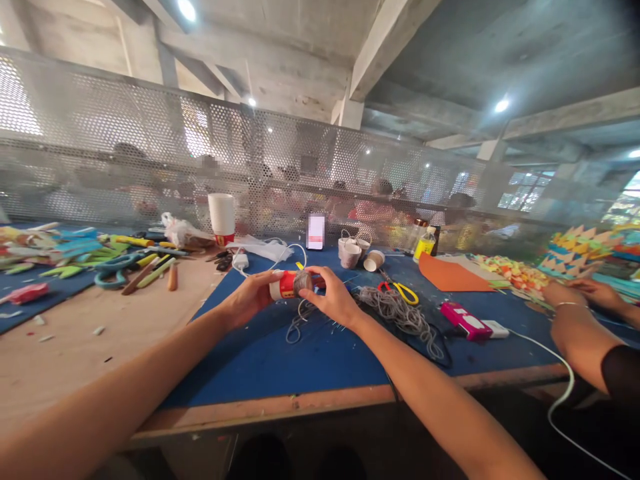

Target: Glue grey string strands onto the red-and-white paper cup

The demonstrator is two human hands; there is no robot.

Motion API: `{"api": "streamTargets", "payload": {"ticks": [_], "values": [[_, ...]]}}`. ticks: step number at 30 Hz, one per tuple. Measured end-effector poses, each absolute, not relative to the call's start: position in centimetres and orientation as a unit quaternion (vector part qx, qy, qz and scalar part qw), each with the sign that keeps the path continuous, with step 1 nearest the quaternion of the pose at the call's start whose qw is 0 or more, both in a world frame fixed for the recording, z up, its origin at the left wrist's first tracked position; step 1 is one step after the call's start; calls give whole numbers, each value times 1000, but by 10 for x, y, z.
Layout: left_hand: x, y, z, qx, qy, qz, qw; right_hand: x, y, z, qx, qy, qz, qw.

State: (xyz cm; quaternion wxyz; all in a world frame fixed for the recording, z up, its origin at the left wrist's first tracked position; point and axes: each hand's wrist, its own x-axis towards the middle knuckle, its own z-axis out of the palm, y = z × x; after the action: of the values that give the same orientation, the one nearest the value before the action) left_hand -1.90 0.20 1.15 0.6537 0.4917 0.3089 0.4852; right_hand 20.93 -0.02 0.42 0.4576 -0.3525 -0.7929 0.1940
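My left hand (250,298) is closed around a red and white paper cup (285,285), which lies on its side in the air above the blue table mat (240,367). Grey yarn (302,283) covers the cup's right end. My right hand (334,298) pinches at that end, fingers on the yarn; whether it grips a strand or the cup itself is hard to make out. Loose strands hang below the cup. To the right lies a tangled heap of the same grey yarn (403,313), with yellow-handled scissors (407,293) behind it.
Behind stand a lit phone (315,231), small wrapped cups (350,252) and a stack of white paper cups (221,215). Cutting tools (150,270) lie left. A magenta device (465,321) with a white cable sits right, near a co-worker's hands (575,293). A perforated metal screen (280,153) closes the back.
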Motion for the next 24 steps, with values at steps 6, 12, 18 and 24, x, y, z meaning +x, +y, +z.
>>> {"api": "streamTargets", "payload": {"ticks": [6, 12, 18, 24], "values": [[-19, -1, 14, 482, 320, 469, 667, 210, 2, 7, -347, -790, 176, 474], [-22, 7, 7, 497, 312, 521, 620, 235, 24, 8, -483, -743, 40, 461], [-23, 11, 5, 499, 317, 542, 598, 252, 25, 3, -599, -769, -54, 218], [-22, 11, 3, 499, 316, 554, 586, 245, 24, -1, -613, -772, -89, 144]]}}
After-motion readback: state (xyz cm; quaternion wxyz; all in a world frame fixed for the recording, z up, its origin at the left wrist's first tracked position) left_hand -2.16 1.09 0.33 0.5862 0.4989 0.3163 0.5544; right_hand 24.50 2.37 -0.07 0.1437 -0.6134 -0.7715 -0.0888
